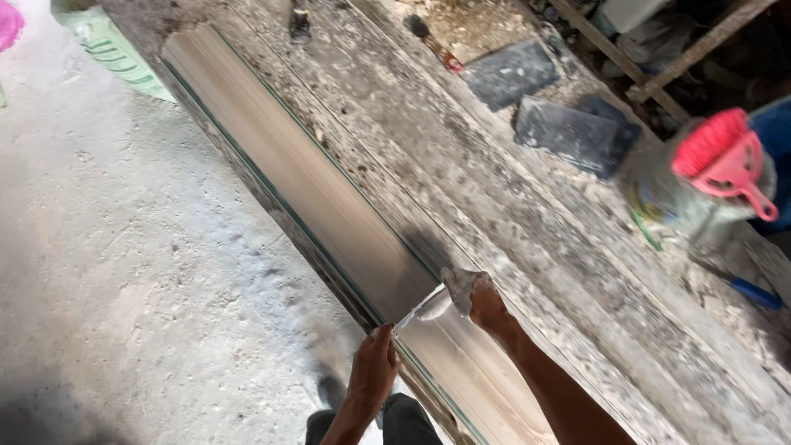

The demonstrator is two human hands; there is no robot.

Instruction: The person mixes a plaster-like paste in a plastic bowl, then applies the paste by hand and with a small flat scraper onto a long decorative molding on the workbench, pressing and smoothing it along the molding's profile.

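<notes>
Hands: left (pixel 372 363), right (pixel 482 301) grip scraper (pixel 428 306) | striped sack (pixel 111 49) top-left

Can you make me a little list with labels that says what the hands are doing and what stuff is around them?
place: dusty workbench beside a concrete floor
long thing: pale, smooth moulded strip lying along the bench edge
left hand: grips the strip's near edge
right hand: presses a whitish tool on the strip; its kind is too blurred to tell
nearby: two dark flat slabs, a pink brush on a clear container
</notes>
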